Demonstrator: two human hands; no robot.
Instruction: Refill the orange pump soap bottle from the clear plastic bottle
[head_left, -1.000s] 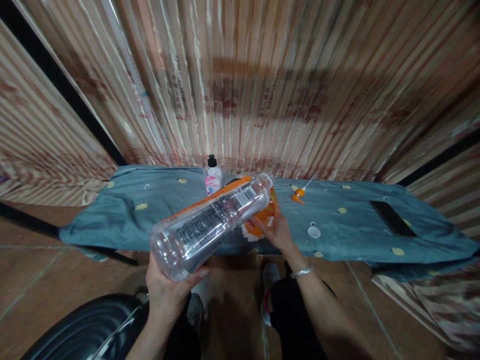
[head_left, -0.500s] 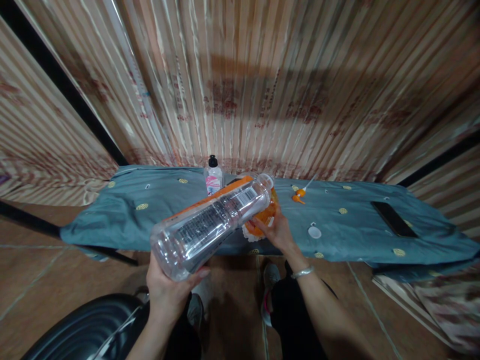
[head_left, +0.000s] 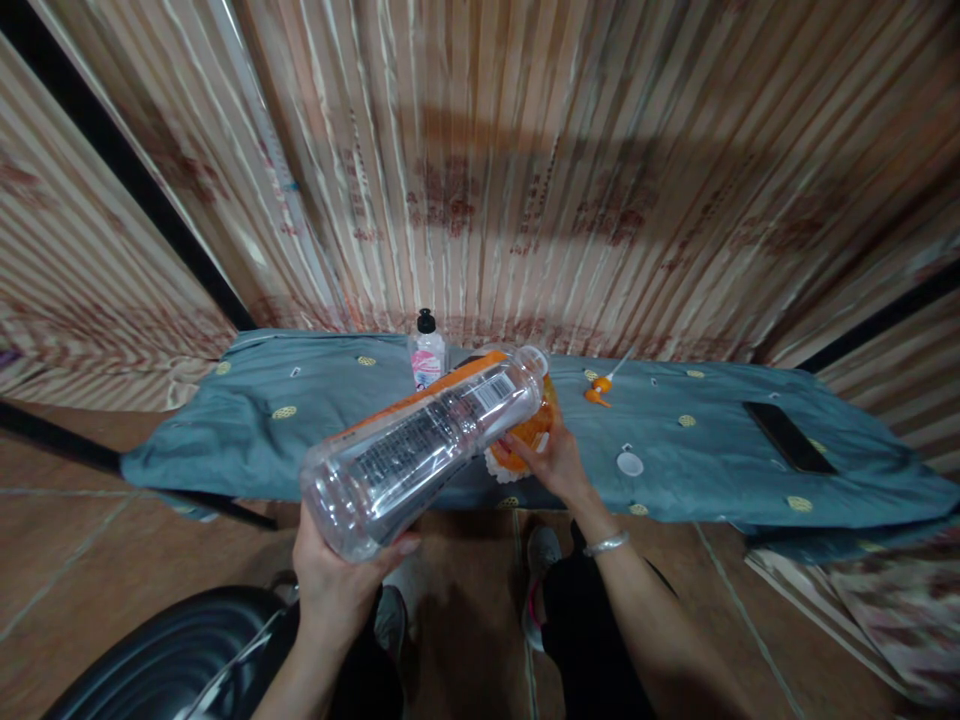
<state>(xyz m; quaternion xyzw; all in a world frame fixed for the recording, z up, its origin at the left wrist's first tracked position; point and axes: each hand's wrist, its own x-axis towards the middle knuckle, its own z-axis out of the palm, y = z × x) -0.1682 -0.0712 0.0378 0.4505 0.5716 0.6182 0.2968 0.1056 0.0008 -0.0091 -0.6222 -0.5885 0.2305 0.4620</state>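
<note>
My left hand (head_left: 337, 585) grips the base of a large clear plastic bottle (head_left: 420, 445) with an orange-edged label. The bottle is tipped nearly flat, its open mouth pointing away over an orange container (head_left: 529, 432). My right hand (head_left: 555, 460) holds that orange container from the right, on the near part of the grey-blue cloth-covered table (head_left: 300, 430). A white bottle cap (head_left: 629, 463) lies on the cloth just right of my right hand. An orange pump nozzle (head_left: 598, 390) lies farther back.
A small bottle with a pink label and black cap (head_left: 427, 353) stands at the table's back, near the striped curtain. A black phone (head_left: 787, 437) lies at the right end. A dark rounded object (head_left: 172, 660) sits at lower left on the tiled floor.
</note>
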